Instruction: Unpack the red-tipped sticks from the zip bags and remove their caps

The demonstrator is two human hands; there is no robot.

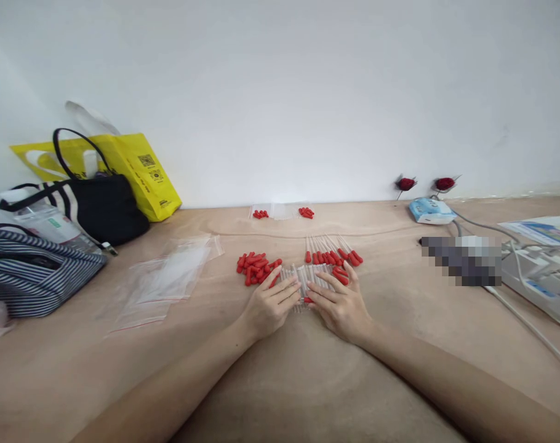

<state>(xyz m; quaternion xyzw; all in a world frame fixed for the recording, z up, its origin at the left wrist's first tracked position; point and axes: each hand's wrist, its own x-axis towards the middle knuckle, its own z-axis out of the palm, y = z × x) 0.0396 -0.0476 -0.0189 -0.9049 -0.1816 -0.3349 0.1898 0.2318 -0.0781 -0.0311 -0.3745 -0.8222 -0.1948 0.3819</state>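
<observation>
My left hand (269, 306) and my right hand (343, 306) meet over a bed of clear thin tubes (303, 271), palms down and thumbs hidden. Between the fingertips, a short piece of clear tube (302, 300) shows at my left fingers, which are closed on it. Its neighbour, a red rubber bulb (309, 300), sits in my closed right fingers; whether bulb and tube are joined, I cannot tell. Beside my left hand is a pile of loose red bulbs (253, 266). Beyond my right hand several droppers (328, 257) lie with red bulbs towards me and tubes pointing away.
Clear zip bags (173, 277) are spread on the wooden table at left, near a striped bag (40, 264), a black bag (104, 206) and a yellow bag (155, 178). Bagged red bulbs (306, 213) lie by the wall. A power strip (538, 283) with cables, and a tissue pack (431, 210), are at right.
</observation>
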